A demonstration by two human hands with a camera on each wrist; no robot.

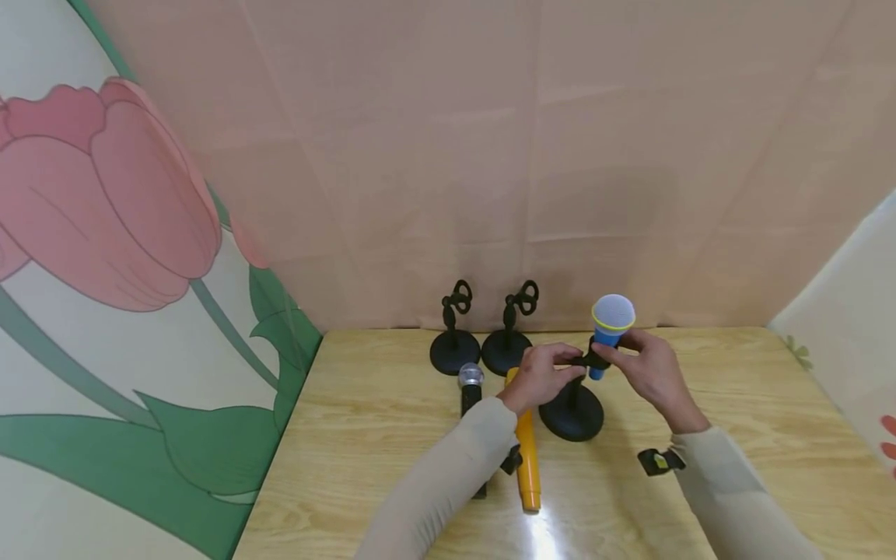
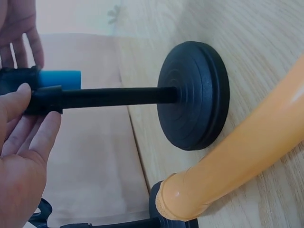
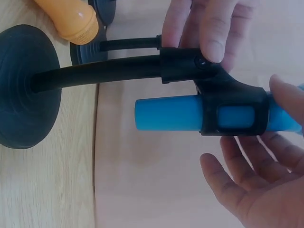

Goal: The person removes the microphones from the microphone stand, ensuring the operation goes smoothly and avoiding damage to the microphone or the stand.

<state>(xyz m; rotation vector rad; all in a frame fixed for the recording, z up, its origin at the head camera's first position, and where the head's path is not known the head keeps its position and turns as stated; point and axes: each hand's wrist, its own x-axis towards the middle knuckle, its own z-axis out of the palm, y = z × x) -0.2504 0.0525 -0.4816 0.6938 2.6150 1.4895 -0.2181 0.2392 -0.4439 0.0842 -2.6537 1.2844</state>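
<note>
- counter point(image 1: 735, 404): light wood, against a pink backdrop, carries everything here.
- near stand point(image 1: 572, 411): black, round base flat on the counter, post upright, front of centre. Its clip point(image 3: 232, 111) at the top is wrapped round the blue mic.
- blue mic point(image 1: 610, 325): sits in that clip, grey mesh head with yellow ring pointing up, blue handle sticking out below the clip; right wrist view shows the handle passing fully through.
- orange mic point(image 1: 526, 447): lies flat on the counter just left of the near stand's base, head pointing away.
- black mic point(image 1: 470, 389): silver head, lies beside the orange one, partly under the left sleeve.
- two spare stands point(image 1: 455, 342) and point(image 1: 509, 338): stand at the back edge, clips empty.
- left hand point(image 1: 544, 375): fingers curled, pinching the top of the post just under the clip.
- right hand point(image 1: 647, 365): thumb and fingers narrow on the clip and mic; in the right wrist view the other fingers lie loose and open below it.
- doing it well, my read: keep the left pinch firm on the post so the base stays flat; press the mic straight along the clip, not sideways, or the stand could tip toward the orange mic.
</note>
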